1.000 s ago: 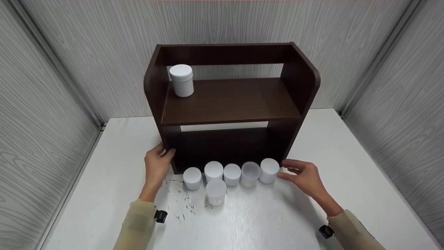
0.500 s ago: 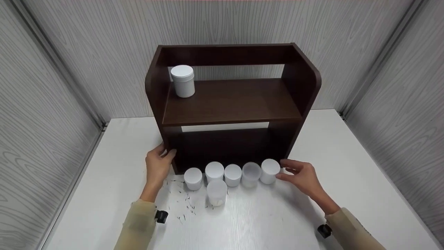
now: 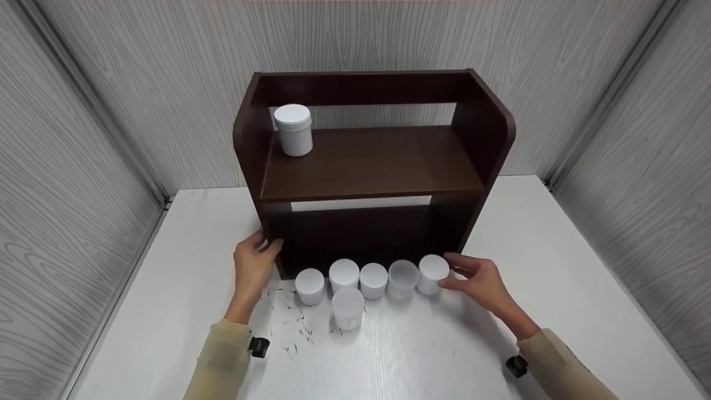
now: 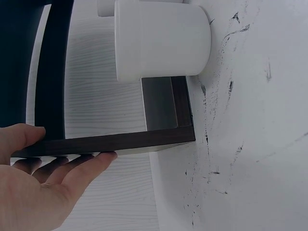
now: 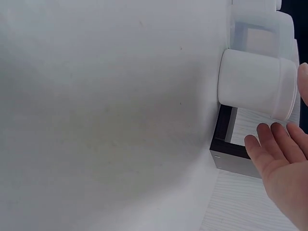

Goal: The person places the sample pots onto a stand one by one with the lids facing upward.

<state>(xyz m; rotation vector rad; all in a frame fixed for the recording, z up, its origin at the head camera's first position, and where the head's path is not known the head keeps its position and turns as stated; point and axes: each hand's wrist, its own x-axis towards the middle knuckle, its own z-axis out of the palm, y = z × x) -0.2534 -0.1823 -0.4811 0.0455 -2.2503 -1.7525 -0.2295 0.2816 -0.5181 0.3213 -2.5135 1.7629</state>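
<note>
My left hand [image 3: 254, 261] pinches the left side panel of a dark brown two-tier shelf [image 3: 372, 161]; in the left wrist view the thumb lies on one face and the fingers [image 4: 89, 171] on the other. My right hand [image 3: 482, 280] is beside the rightmost white lidded jar [image 3: 433, 273], thumb and fingers spread apart around its right side. In the right wrist view a gap shows between the fingertips [image 5: 263, 129] and that jar. Left of it stand a translucent cup [image 3: 401, 280] and several white jars [image 3: 373, 279] in a row along the shelf's front.
Another translucent jar [image 3: 348, 308] stands in front of the row. A taller white jar [image 3: 294, 130] sits at the left of the upper tier. Dark scuff marks show on the white table [image 3: 400, 361], and grey wood-grain walls [image 3: 622, 111] enclose it.
My right hand has moved slightly left, closer to the rightmost jar. The left hand keeps its hold on the shelf panel, and the jars stay in place.
</note>
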